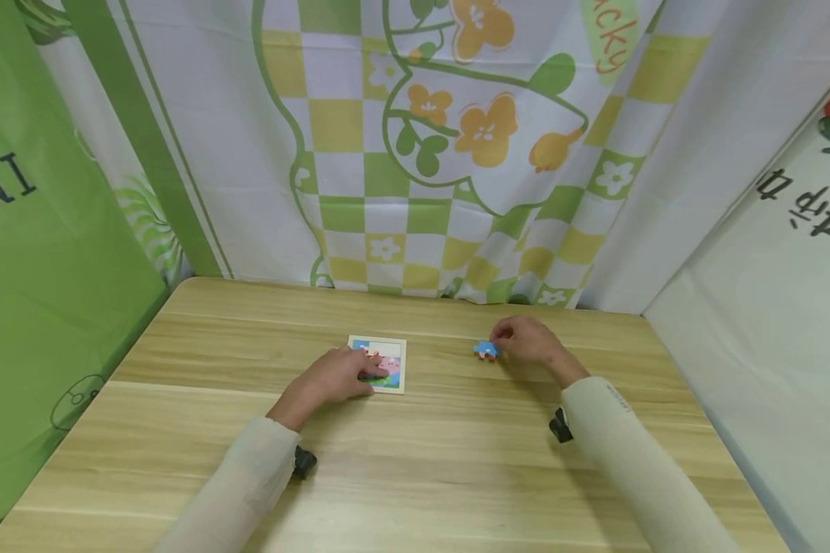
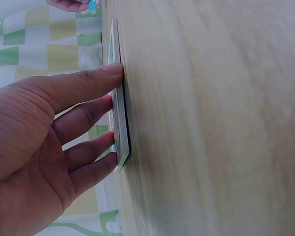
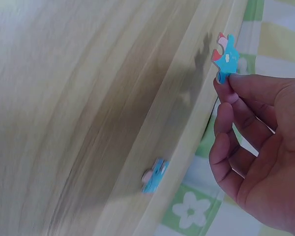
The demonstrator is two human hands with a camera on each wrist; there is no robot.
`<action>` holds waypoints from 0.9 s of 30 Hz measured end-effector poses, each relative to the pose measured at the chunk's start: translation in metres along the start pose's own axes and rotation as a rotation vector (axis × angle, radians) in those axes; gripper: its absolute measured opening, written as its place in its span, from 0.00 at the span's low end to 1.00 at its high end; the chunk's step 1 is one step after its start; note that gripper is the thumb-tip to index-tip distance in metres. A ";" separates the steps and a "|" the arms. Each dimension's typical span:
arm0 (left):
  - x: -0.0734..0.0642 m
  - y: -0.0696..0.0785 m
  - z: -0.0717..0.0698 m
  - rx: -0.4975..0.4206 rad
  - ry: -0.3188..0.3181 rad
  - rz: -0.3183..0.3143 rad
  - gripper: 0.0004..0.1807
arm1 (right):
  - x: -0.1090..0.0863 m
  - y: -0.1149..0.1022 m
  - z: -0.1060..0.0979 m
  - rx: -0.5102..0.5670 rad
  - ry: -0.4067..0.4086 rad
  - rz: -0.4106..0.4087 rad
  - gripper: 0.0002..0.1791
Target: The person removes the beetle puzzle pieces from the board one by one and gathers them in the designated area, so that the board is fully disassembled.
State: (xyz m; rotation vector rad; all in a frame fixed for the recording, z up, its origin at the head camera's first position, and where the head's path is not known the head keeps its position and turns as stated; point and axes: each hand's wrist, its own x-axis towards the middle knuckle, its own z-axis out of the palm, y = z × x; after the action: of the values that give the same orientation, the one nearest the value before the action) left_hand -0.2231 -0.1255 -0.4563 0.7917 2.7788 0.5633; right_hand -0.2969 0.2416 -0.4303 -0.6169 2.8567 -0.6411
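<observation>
A small square jigsaw puzzle board (image 1: 403, 370) with a pale frame and a cartoon picture lies flat on the table. Over its left part rests my left hand (image 1: 335, 376), fingertips on the picture and thumb at the near edge. A pale bare patch shows in the picture's upper part. To the right, my right hand (image 1: 529, 340) pinches a blue puzzle piece (image 3: 227, 56) with pink-red bits between thumb and index finger, raised over the table. Beneath that hand, another blue puzzle piece (image 3: 155, 175) lies on the wood; in the head view the hand hides it.
The wooden table (image 1: 401, 476) ends at the back against a checked, flowered curtain (image 1: 443, 215). A green cloth (image 1: 55, 269) hangs on the left, and a white panel (image 1: 768, 322) with dark writing borders the right side.
</observation>
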 end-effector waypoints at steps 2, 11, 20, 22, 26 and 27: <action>0.000 0.000 0.000 0.000 -0.001 0.001 0.20 | -0.001 0.003 -0.002 0.010 -0.007 0.016 0.07; 0.000 0.001 0.000 -0.020 -0.001 -0.029 0.20 | 0.002 0.014 0.003 -0.004 0.008 0.067 0.07; 0.000 0.000 0.000 -0.016 -0.004 -0.024 0.20 | 0.014 0.016 0.017 -0.040 0.015 0.073 0.06; 0.000 0.000 0.000 -0.019 -0.006 -0.027 0.20 | 0.015 0.015 0.018 -0.055 0.014 0.082 0.06; -0.001 0.000 0.000 -0.024 -0.016 -0.030 0.20 | 0.016 0.012 0.019 -0.072 0.009 0.095 0.07; -0.001 0.000 -0.001 -0.027 -0.017 -0.029 0.20 | 0.016 0.011 0.019 -0.077 0.009 0.094 0.07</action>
State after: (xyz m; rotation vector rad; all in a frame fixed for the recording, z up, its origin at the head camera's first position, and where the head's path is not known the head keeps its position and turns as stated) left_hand -0.2222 -0.1260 -0.4555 0.7458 2.7567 0.5841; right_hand -0.3110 0.2368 -0.4529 -0.4875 2.9099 -0.5236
